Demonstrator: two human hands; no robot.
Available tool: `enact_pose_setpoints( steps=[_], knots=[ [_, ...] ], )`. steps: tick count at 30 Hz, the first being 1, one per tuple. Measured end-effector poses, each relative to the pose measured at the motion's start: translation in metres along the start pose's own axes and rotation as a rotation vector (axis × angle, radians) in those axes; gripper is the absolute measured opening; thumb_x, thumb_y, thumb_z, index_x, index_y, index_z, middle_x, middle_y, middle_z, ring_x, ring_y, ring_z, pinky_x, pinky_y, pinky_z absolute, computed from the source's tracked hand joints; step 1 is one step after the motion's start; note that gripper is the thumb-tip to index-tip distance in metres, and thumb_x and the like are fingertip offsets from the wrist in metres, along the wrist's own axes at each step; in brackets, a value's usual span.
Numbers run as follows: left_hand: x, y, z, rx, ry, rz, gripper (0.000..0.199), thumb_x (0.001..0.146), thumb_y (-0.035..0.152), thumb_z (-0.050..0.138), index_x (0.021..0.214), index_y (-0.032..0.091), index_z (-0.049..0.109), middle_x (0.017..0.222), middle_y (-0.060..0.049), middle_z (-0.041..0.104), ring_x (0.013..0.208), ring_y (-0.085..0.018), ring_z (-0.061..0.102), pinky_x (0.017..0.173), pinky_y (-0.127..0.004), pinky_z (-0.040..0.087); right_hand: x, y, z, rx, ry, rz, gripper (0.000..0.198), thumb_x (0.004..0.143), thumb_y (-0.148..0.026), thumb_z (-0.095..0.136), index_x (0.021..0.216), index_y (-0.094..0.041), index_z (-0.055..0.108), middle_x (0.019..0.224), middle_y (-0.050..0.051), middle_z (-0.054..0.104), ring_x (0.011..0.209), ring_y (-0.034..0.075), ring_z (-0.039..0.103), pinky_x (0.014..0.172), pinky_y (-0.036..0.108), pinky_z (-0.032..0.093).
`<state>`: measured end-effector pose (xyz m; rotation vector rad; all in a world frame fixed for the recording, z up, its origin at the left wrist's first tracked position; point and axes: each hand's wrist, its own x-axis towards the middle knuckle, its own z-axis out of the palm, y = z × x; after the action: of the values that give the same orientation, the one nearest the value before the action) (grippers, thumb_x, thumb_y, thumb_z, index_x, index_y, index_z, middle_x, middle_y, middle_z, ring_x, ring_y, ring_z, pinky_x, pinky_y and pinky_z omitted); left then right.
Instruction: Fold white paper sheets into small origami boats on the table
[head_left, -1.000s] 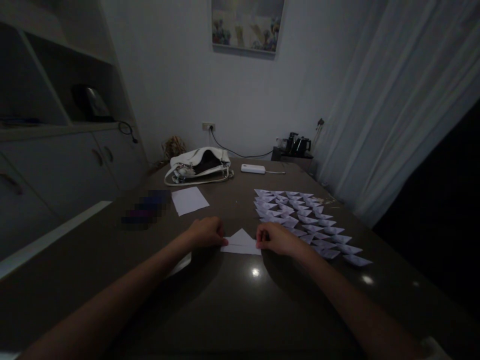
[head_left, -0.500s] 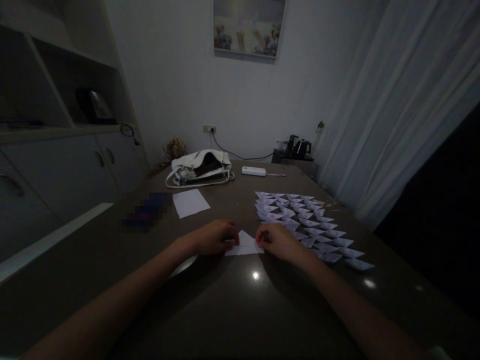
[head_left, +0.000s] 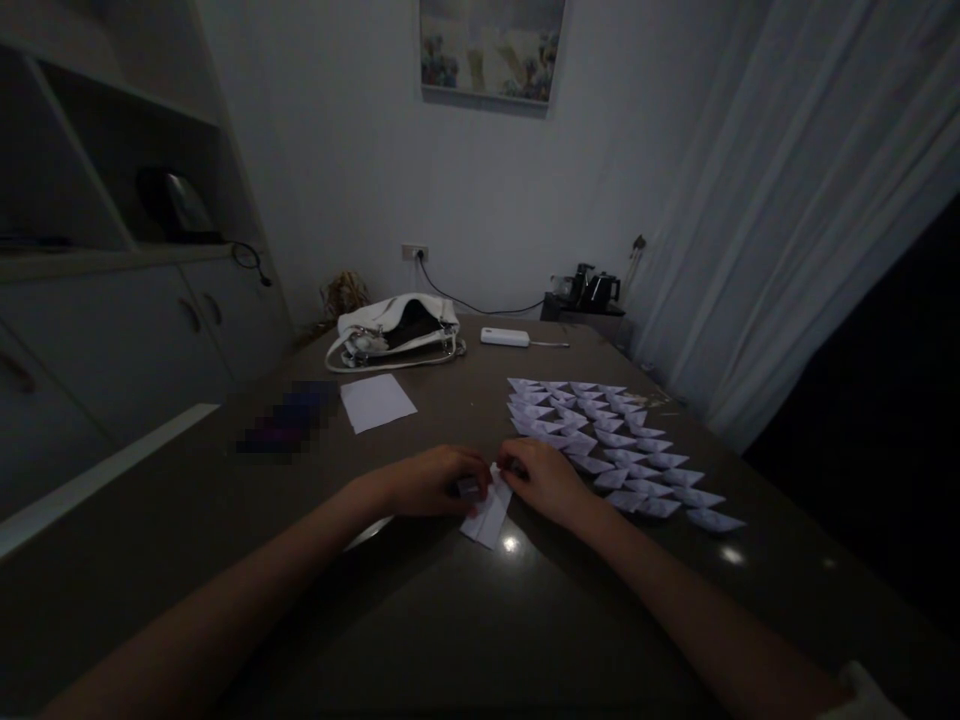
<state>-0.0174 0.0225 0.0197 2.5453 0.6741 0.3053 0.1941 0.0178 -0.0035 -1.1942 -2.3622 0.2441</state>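
A folded piece of white paper [head_left: 489,520] lies slanted on the dark table between my hands. My left hand [head_left: 439,480] pinches it from the left, its fingertips partly over the upper folds. From the right, my right hand [head_left: 546,478] grips the paper's top corner with thumb and curled fingers. Several rows of folded white paper boats [head_left: 626,455] stand on the table just beyond and to the right of my right hand. A stack of flat white paper sheets [head_left: 377,403] lies farther off to the left.
At the table's far side are a white handbag [head_left: 397,330] and a white power bank [head_left: 505,338] with a short cable. A blurred dark item [head_left: 289,420] lies left of the sheets. Beyond the table stands a black kettle [head_left: 600,292].
The paper has been turned from lying crosswise with its peak upward to a slant, its lower end nearer me. Both hands have moved closer together at its top.
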Motion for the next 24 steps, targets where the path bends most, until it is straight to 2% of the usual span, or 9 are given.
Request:
enact_pose_setpoints(
  steps=[6, 19, 24],
  knots=[
    [0.000, -0.004, 0.000, -0.032, -0.010, -0.021, 0.022, 0.077, 0.020, 0.069, 0.098, 0.016, 0.065, 0.107, -0.007, 0.061, 0.096, -0.019, 0.059, 0.084, -0.028, 0.044, -0.004, -0.006, 0.000, 0.003, 0.007, -0.031, 0.015, 0.072, -0.006, 0.059, 0.081, -0.017, 0.055, 0.080, 0.001, 0.060, 0.076, 0.014, 0.054, 0.066, 0.023, 0.036],
    [0.001, -0.005, -0.001, -0.050, -0.008, -0.015, 0.028, 0.076, 0.020, 0.071, 0.103, 0.015, 0.065, 0.109, -0.008, 0.062, 0.098, -0.020, 0.059, 0.086, -0.027, 0.043, -0.010, -0.021, -0.001, 0.066, -0.097, -0.067, 0.014, 0.073, -0.013, 0.063, 0.082, -0.018, 0.054, 0.083, 0.000, 0.061, 0.072, 0.012, 0.052, 0.063, 0.022, 0.032],
    [0.001, -0.003, -0.002, -0.037, -0.004, -0.025, 0.026, 0.076, 0.024, 0.071, 0.101, 0.015, 0.065, 0.107, -0.007, 0.063, 0.096, -0.020, 0.060, 0.083, -0.027, 0.044, -0.015, -0.033, 0.000, 0.079, -0.138, -0.099, 0.014, 0.075, -0.022, 0.066, 0.082, -0.019, 0.054, 0.081, -0.001, 0.059, 0.072, 0.013, 0.052, 0.061, 0.023, 0.030]
  ],
)
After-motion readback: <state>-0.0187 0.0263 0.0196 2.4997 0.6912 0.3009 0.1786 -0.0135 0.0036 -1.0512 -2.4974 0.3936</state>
